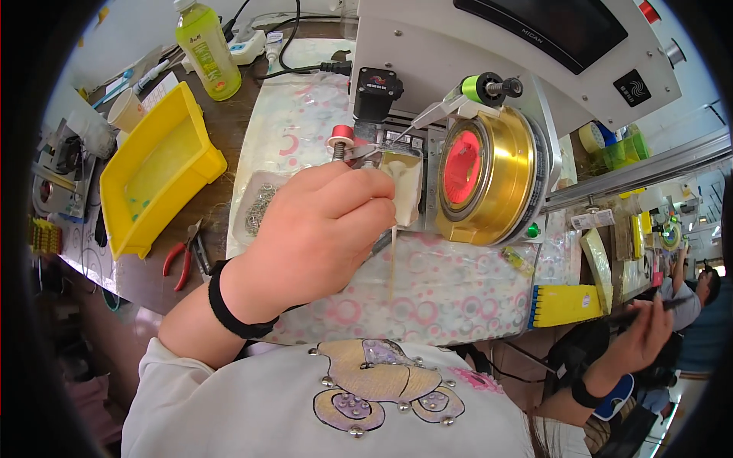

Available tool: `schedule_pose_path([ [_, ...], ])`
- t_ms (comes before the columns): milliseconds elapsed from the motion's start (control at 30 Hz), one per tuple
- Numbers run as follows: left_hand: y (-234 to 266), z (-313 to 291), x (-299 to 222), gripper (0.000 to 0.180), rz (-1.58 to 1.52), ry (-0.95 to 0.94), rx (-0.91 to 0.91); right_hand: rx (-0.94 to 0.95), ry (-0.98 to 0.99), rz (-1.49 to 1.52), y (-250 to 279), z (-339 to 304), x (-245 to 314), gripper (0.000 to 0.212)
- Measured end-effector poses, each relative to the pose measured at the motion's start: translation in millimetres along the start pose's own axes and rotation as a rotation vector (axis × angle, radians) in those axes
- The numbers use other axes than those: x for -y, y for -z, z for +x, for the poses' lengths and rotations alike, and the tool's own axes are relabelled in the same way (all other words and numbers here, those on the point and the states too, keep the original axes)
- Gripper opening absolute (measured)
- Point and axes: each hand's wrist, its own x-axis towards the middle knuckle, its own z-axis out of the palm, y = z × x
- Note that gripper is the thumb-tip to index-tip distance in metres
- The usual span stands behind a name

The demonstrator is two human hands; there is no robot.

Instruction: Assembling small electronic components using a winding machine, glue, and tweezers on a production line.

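Observation:
My left hand [321,229], with a black band at the wrist, is at the small metal mechanism [374,149] at the front of a grey machine. Its fingers are curled and pinched close to a pale block [403,179]. A thin yellowish strand [393,263] hangs from the fingertips over the table cover; the pinch itself is partly hidden. Far out to the right, my right hand [645,336] is raised away from the table, fingers drawn together around something dark and slim that I cannot make out. Right of the block sits a gold drum [500,179] with a red centre.
A clear tray of small metal rings [261,208] lies left of my left wrist. Red-handled pliers [182,259], a yellow bin [156,164] and a bottle of green drink [208,49] are further left. A yellow box [566,305] stands at the right edge; another person [691,290] sits beyond.

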Motion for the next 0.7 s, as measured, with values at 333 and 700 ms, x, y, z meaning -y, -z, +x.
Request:
schedule_pose_path([
  [333,-10,-4,-7,0.016,0.206,-0.083,-0.15,0.02,-0.67,2.455,29,83,58,0.018],
  [700,-14,-8,-1,0.021,0.026,-0.061,-0.202,0.189,-0.286,1.878,-16,110,138,0.024],
])
